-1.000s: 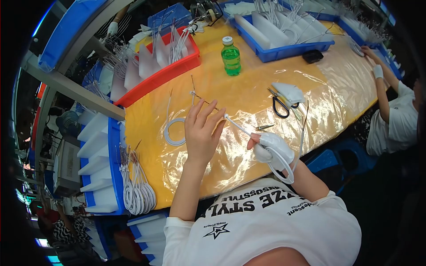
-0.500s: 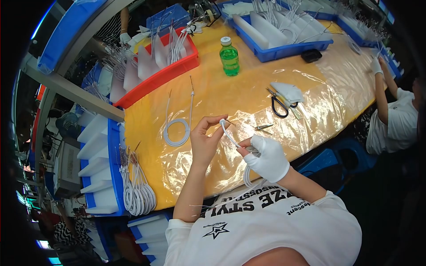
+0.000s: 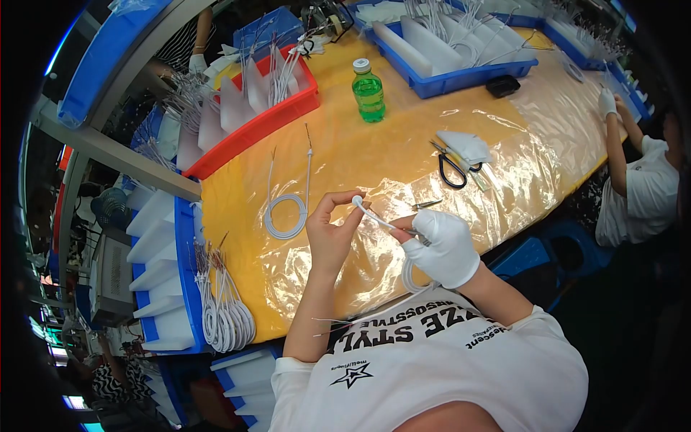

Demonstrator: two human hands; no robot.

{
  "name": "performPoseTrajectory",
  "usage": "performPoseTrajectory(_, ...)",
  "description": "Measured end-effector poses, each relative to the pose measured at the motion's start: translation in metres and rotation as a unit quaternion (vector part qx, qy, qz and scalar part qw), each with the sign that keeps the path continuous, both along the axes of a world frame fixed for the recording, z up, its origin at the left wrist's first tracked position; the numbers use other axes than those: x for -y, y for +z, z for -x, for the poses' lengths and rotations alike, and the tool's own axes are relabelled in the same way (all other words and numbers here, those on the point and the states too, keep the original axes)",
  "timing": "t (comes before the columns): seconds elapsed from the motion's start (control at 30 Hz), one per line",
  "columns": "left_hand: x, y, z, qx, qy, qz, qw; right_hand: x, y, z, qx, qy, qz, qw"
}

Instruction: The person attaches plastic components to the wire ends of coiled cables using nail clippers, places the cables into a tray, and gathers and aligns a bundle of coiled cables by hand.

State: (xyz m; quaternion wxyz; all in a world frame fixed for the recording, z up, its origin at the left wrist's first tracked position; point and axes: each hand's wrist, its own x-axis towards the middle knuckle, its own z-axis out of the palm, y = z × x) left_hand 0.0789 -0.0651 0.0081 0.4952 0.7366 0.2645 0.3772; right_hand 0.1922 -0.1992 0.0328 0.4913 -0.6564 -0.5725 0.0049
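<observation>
My left hand (image 3: 327, 236) is pinching the cable (image 3: 375, 217) at its white head (image 3: 357, 201), right hand (image 3: 448, 248) gripping it just to the right, and the slack hangs near, by my shirt (image 3: 410, 320); a snag there could tug the head loose! A second ago my left fingers were spread; now they're closed, and the loop dangles lower.
</observation>
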Motion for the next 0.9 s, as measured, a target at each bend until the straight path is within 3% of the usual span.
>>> performPoseTrajectory(0.17, 0.001, 0.01, 0.006, -0.021, 0.019, -0.022, 0.999, -0.001, 0.008, -0.027, -0.083, -0.065, 0.07, 0.992)
performPoseTrajectory(0.43, -0.005, 0.013, 0.016, 0.004, -0.02, 0.015, 1.0, -0.004, 0.015, -0.043, -0.075, -0.052, 0.114, 0.989)
performPoseTrajectory(0.6, -0.005, 0.019, 0.02, 0.025, -0.026, 0.035, 0.999, -0.003, 0.014, -0.048, 0.097, -0.047, 0.061, 0.992)
performPoseTrajectory(0.9, -0.005, 0.025, 0.022, 0.033, -0.023, 0.032, 0.999, -0.006, 0.009, -0.051, 0.205, -0.074, -0.074, 0.973)
